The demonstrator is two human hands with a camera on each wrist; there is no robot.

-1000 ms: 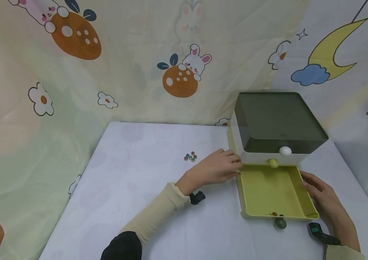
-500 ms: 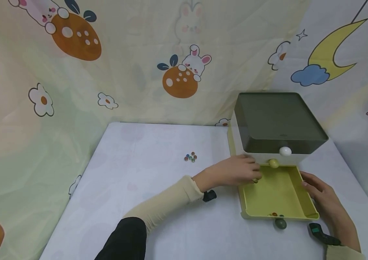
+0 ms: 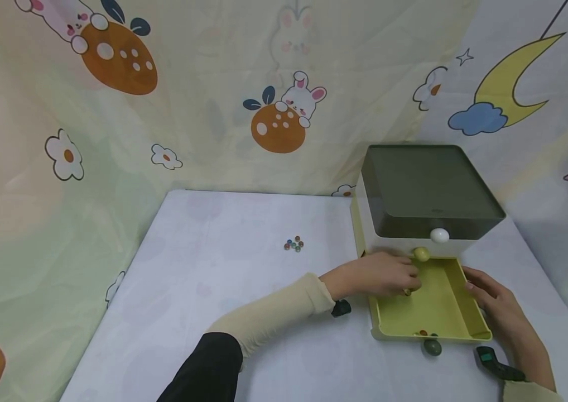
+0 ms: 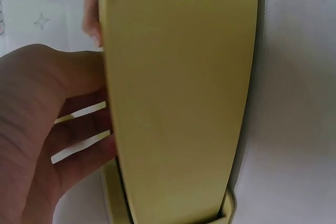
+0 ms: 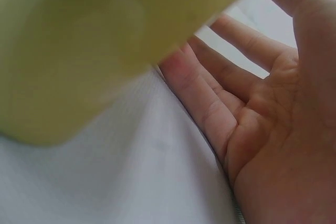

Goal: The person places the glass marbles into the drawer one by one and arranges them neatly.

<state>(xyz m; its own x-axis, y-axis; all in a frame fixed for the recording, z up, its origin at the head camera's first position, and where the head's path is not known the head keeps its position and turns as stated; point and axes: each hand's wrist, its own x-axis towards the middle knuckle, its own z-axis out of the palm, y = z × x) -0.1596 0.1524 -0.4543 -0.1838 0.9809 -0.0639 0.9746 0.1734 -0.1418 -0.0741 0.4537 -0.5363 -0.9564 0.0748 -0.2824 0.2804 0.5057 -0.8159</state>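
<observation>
A yellow-green drawer (image 3: pixel 434 304) is pulled out from the low cabinet (image 3: pixel 434 184) at the right of the table. My left hand (image 3: pixel 381 273) reaches over its left wall, pinching a small shiny marble (image 3: pixel 407 292) at the fingertips. In the left wrist view, the drawer's outer wall (image 4: pixel 184 98) covers those fingertips. At the drawer's right side, my right hand (image 3: pixel 497 304) holds the wall, thumb at the rim and fingers along the outside. Small marbles (image 3: pixel 423 333) lie inside by the front wall, partly hidden by it.
A loose cluster of several coloured marbles (image 3: pixel 294 244) lies on the white tabletop (image 3: pixel 224 245), left of the cabinet. Above the drawer are a yellow knob (image 3: pixel 421 254) and a white knob (image 3: pixel 439 235); a dark green knob (image 3: pixel 432 347) is on the drawer's front. A printed curtain (image 3: pixel 203 100) hangs behind.
My left hand has moved right and slightly toward me, from the drawer's left rim to over its inside, with the marble. My right hand has stayed at the drawer's right side.
</observation>
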